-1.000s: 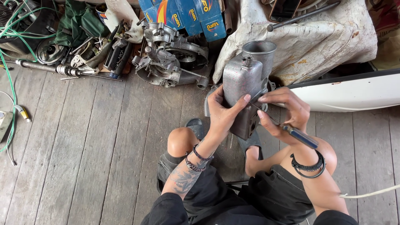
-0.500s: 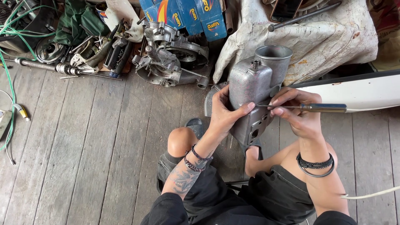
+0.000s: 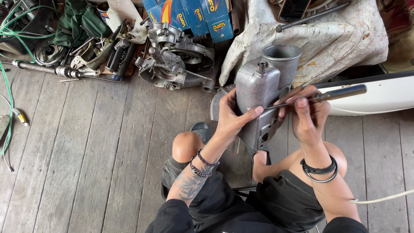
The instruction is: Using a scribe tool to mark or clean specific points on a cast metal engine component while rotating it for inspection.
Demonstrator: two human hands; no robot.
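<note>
Since 0.5 s ago, little is changed: the grey metal housing is kept upright above the knees, and the tool is kept level across its right side, w/ the right hand shifted only slightly.

Left hand is wrapped round the housing's left side, fingers curled and pressed on the metal, thumb laid across the front face. Right hand is closed on the tool shaft, pinched betw. fingers and thumb; the brown handle is pointed out to the right, the thin tip is laid against the housing's front, approx. by the left thumb. Whether the tip is seated in a screw can't be told.

Housing's round open neck is turned up and away, a small stud is seen on top, a slotted flange at the bottom.

Wooden plank floor is seen below. Behind the housing, a stained white cloth is draped over sth. Further left, an engine casing is laid on the floor, w/ blue boxes just behind it. Green hose is run along the far left.
</note>
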